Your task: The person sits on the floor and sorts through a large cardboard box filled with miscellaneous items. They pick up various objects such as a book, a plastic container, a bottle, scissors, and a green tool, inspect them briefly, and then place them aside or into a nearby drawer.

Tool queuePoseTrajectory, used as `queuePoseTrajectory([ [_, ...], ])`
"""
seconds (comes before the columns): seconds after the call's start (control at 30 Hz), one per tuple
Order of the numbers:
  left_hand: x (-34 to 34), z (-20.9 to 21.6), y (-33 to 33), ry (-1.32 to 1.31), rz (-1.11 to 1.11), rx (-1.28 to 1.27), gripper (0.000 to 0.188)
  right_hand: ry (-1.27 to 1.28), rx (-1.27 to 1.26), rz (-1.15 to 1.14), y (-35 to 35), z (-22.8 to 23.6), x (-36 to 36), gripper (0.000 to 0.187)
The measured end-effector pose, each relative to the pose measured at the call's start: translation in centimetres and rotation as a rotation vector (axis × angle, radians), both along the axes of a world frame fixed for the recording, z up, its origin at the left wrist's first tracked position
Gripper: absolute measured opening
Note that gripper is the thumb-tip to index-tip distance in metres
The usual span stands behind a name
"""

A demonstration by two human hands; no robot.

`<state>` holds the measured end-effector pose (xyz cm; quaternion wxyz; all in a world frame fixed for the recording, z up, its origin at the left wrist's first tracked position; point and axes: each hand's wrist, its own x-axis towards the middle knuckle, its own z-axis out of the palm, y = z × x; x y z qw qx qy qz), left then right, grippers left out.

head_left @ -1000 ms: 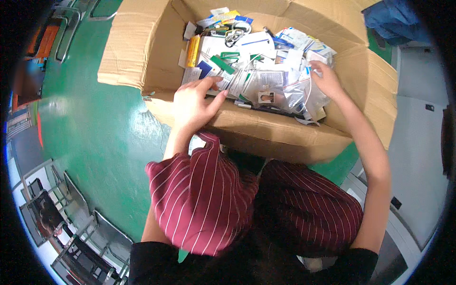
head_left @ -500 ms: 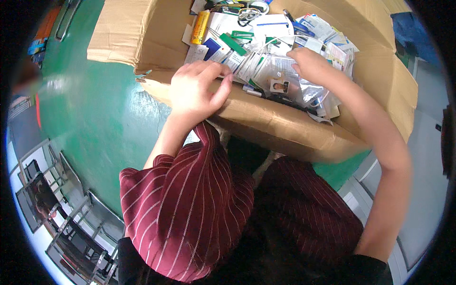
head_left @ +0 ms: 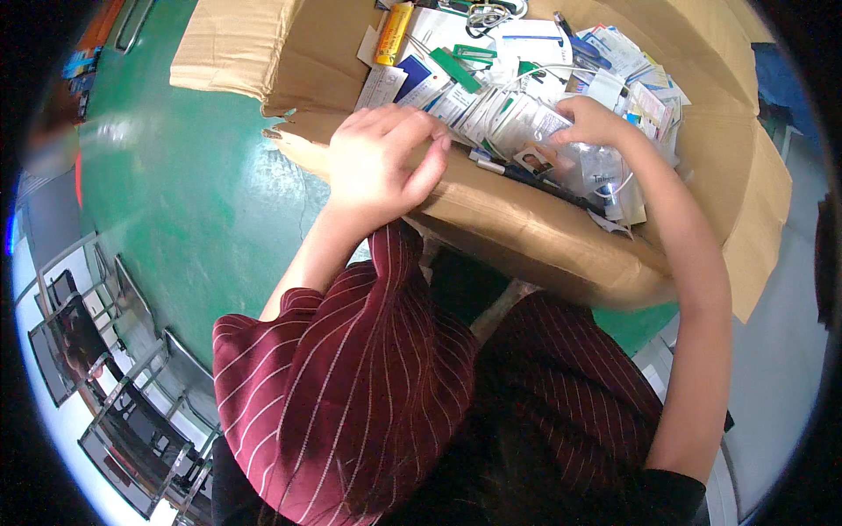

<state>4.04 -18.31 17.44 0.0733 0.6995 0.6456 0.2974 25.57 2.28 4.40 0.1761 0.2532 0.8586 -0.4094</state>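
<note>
An open cardboard box (head_left: 535, 230) stands in front of my knees, filled with a jumble of papers, cards and small items. My left hand (head_left: 381, 162) lies over its near rim, with the fingers curled round the edge. Inside the box, my right hand (head_left: 598, 125) grips a clear plastic bag (head_left: 589, 168) with its fingers closed at the bag's upper edge. A small portrait photo (head_left: 533, 160) shows beside the bag, tilted. Just beyond my right hand are a white cable (head_left: 535, 70) and loose papers (head_left: 614, 51).
A yellow packet (head_left: 394, 33), a green strip (head_left: 454, 70) and a dark pen (head_left: 561, 22) lie among the papers. The box flap (head_left: 230, 44) sticks out at the left. Metal-framed chairs (head_left: 132, 394) stand on the green floor (head_left: 184, 202) at far left.
My right hand has closed on the plastic bag and shifted it, so the photo tilts and the bag bunches. The box appears slightly farther right and higher in view.
</note>
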Motion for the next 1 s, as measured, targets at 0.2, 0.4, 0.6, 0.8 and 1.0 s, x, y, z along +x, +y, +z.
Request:
queuePoseTrajectory([
  [0.2, 0.0, -0.1, -0.1, -0.023, -0.003, 0.013, 0.004, -0.169, -0.052, -0.074, 0.7, 1.9, -0.4, 0.042],
  [0.4, -0.2, 0.4, 0.0, -0.253, 0.030, -0.108, 0.011, 0.082, -0.254, -0.336, 0.9, 5.8, -0.5, 0.043],
  [0.6, -0.9, 1.5, 1.2, -1.543, -0.105, -0.340, 0.039, 0.516, -0.294, -0.566, -2.5, 13.0, -4.7, 0.040],
  [0.8, 1.2, 0.6, 2.6, -1.739, 0.017, -0.245, 0.051, 0.521, -0.766, -0.689, -4.5, 16.9, -8.5, 0.031],
  [1.0, 0.8, 0.3, 2.7, -1.662, -0.380, -0.209, 0.062, 0.802, -1.171, -0.810, -5.4, 15.2, -8.6, 0.033],
])
